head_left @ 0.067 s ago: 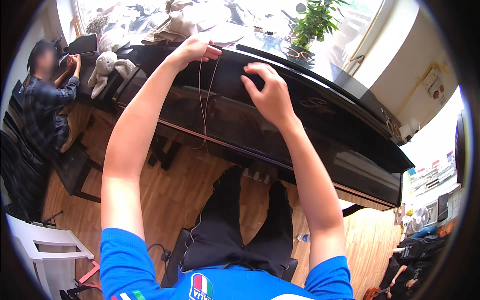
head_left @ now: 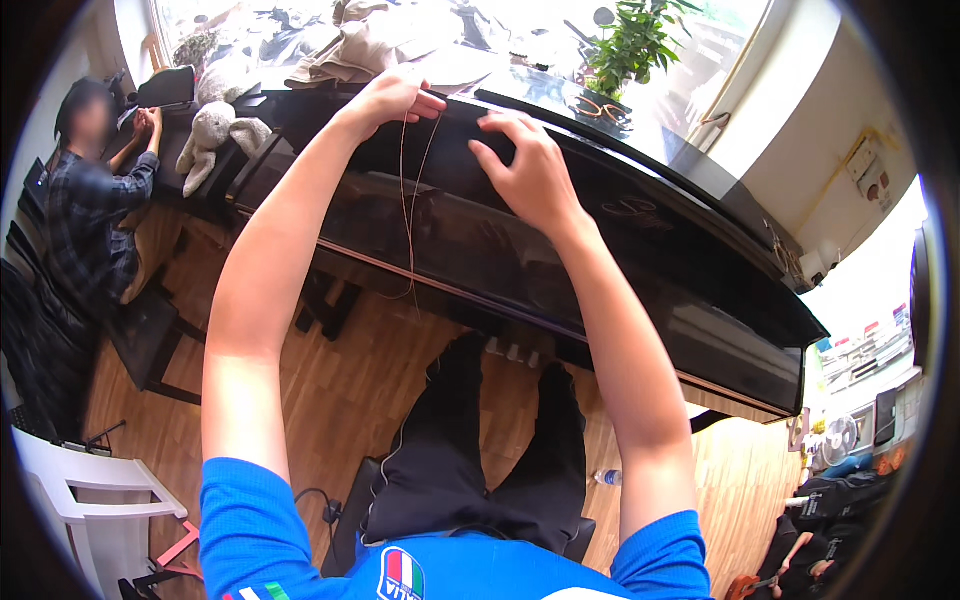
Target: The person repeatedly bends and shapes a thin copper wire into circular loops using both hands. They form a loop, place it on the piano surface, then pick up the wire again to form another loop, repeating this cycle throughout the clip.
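Raised in front of the black upright piano (head_left: 650, 260), my left hand (head_left: 392, 98) is closed with a thin copper-coloured string (head_left: 404, 185) in it. Two strands hang down from the fingers, cross, and end in a loose loop below the edge of the piano's keyboard lid. To the right, at nearly the same height, my right hand (head_left: 528, 165) holds nothing that I can see. Its thumb and fingers are apart and curved toward the left hand.
A potted plant (head_left: 632, 50) and eyeglasses (head_left: 603, 109) are at the piano's top edge. Crumpled beige cloth (head_left: 365, 45) lies behind my left hand. A plush rabbit (head_left: 208, 135) and a seated person (head_left: 88, 200) are at the left. Pedals (head_left: 513, 353) show near my feet.
My right hand has moved slightly left and up, closer to the left hand. The left hand and hanging string have barely shifted.
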`<state>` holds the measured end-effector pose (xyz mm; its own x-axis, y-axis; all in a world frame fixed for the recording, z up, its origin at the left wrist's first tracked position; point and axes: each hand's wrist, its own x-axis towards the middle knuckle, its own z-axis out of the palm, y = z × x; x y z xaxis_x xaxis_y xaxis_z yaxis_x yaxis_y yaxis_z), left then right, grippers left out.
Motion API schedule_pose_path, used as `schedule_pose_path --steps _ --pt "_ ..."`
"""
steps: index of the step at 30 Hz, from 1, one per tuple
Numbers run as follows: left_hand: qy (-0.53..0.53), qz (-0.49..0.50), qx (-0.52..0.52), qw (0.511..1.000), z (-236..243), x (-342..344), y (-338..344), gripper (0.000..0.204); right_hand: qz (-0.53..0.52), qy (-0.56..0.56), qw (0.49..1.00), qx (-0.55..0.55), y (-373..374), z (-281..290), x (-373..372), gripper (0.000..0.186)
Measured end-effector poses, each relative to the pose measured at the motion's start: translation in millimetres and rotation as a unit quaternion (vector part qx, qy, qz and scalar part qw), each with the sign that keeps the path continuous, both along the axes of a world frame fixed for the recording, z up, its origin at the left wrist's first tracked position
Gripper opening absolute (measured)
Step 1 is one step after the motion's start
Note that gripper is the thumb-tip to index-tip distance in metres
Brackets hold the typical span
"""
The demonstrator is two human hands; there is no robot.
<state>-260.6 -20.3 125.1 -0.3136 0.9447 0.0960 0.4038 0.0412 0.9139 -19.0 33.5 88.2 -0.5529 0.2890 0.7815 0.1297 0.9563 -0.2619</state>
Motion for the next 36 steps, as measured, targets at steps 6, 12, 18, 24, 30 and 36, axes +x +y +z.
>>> schedule_pose_path --steps 6,12,18,24,30,36 --pt "0.072 -0.044 -0.002 0.996 4.8 -0.5 5.7 0.036 -0.049 -0.214 0.976 -0.006 42.6 28.0 -64.1 0.060" --pt "0.171 -0.106 0.019 0.979 16.0 -13.3 -0.1 0.032 -0.101 -0.164 0.975 0.109 55.1 10.5 -74.2 0.072" --pt "0.128 -0.051 0.069 0.988 32.8 -8.9 -1.0 0.028 -0.145 -0.192 0.965 0.108 47.4 12.7 -77.0 0.083" --pt "0.150 0.024 0.143 0.978 52.6 6.7 -19.8 0.035 -0.151 -0.169 0.968 0.112 47.1 7.6 -74.6 0.083" --pt "0.194 0.093 0.159 0.963 65.5 -16.9 -23.5 0.034 -0.158 -0.201 0.962 0.092 43.1 12.2 -74.6 0.085" --pt "0.141 0.046 -0.037 0.988 56.4 -20.1 -22.6 0.027 -0.172 -0.200 0.961 0.085 43.2 7.8 -73.0 0.083"
